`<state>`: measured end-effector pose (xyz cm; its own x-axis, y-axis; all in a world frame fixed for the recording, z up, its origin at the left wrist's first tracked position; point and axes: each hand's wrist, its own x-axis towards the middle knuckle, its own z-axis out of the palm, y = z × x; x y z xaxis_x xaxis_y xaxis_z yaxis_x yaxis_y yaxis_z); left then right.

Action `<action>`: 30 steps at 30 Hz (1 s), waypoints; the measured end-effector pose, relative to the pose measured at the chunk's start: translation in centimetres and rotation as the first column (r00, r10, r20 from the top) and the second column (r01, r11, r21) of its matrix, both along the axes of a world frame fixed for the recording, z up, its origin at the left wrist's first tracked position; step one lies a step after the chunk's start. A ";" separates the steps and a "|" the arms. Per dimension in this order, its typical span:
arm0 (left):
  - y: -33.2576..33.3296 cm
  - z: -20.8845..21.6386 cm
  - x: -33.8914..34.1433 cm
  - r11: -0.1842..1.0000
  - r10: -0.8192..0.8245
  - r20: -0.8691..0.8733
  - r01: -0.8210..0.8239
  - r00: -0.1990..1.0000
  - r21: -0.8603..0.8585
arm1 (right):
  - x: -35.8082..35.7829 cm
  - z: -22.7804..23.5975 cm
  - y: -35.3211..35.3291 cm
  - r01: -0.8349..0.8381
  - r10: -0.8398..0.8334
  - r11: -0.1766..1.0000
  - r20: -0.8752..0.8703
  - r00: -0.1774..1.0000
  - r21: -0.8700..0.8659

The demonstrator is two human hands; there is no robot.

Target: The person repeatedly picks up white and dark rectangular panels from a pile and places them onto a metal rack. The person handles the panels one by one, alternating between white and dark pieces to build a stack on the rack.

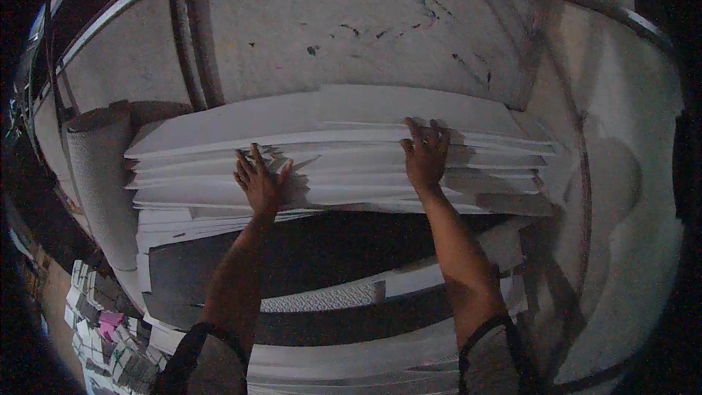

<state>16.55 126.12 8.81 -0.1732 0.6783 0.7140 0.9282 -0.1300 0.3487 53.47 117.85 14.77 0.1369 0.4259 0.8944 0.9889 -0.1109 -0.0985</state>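
Observation:
In front of me lies a tall stack of large white sheets (351,175), its layered edges facing me. My left hand (262,183) rests against those edges left of the middle, with its fingers spread. Farther right, my right hand (426,155) touches the upper sheets near their front edge, its fingers apart as well. Neither hand is wrapped round a sheet. Below the white sheets, dark sheets (329,238) show in the same pile, partly hidden by my forearms.
A textured roll (102,175) stands upright at the left of the stack. Behind is a grey wall (292,36) with dark marks and a vertical post (186,36). Bundled pale pieces, one pink (110,325), lie at the lower left. More sheets (351,366) are piled nearest me.

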 end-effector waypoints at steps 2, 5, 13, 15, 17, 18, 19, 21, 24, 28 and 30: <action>0.1 0.1 -0.1 1.000 -0.020 0.020 0.020 1.000 0.011 | 0.1 0.0 0.9 -0.014 0.014 1.000 -0.026 1.000 0.005; 0.6 -0.6 -0.1 0.998 -0.048 0.026 0.046 0.999 0.047 | 0.4 -0.1 1.9 0.045 -0.045 0.998 0.006 0.999 -0.034; 0.4 -0.9 0.0 0.997 -0.022 0.013 0.021 1.000 0.069 | -0.1 -1.0 1.8 -0.022 0.022 1.000 0.005 1.000 -0.006; 0.4 -1.1 0.0 0.997 -0.039 0.026 0.037 0.999 0.070 | -0.1 -1.4 1.1 -0.082 0.081 0.996 -0.026 0.996 -0.026; 0.6 -1.1 0.0 0.996 -0.033 0.028 0.031 0.999 0.087 | -0.7 -1.6 -0.6 -0.171 0.170 0.985 -0.057 0.984 -0.012; 0.7 -1.1 0.2 0.995 -0.039 0.030 0.036 0.999 0.095 | -0.6 -2.1 -1.7 -0.173 0.170 0.984 -0.075 0.983 -0.032; 0.8 -1.1 0.1 0.992 -0.071 0.044 0.066 0.996 0.104 | -0.4 -2.7 -2.5 -0.178 0.173 0.983 -0.095 0.980 -0.050; 1.1 -1.5 0.1 0.995 -0.066 0.038 0.063 0.997 0.076 | -0.2 -4.3 -4.2 -0.186 0.168 0.977 -0.156 0.973 -0.107; 1.4 -0.8 -1.4 0.998 -0.054 -0.021 0.054 0.998 0.019 | -0.8 -5.4 -7.3 -0.193 0.148 0.966 -0.241 0.959 -0.174; -1.2 -3.0 -1.7 0.997 0.021 -0.171 -0.032 0.985 -0.065 | -2.8 -7.3 -12.1 -0.220 0.147 0.947 -0.294 0.944 -0.232; -5.3 -4.7 0.2 0.987 -0.039 -0.183 0.009 0.982 -0.161 | -3.2 -7.4 -14.7 -0.204 0.115 0.941 -0.314 0.943 -0.268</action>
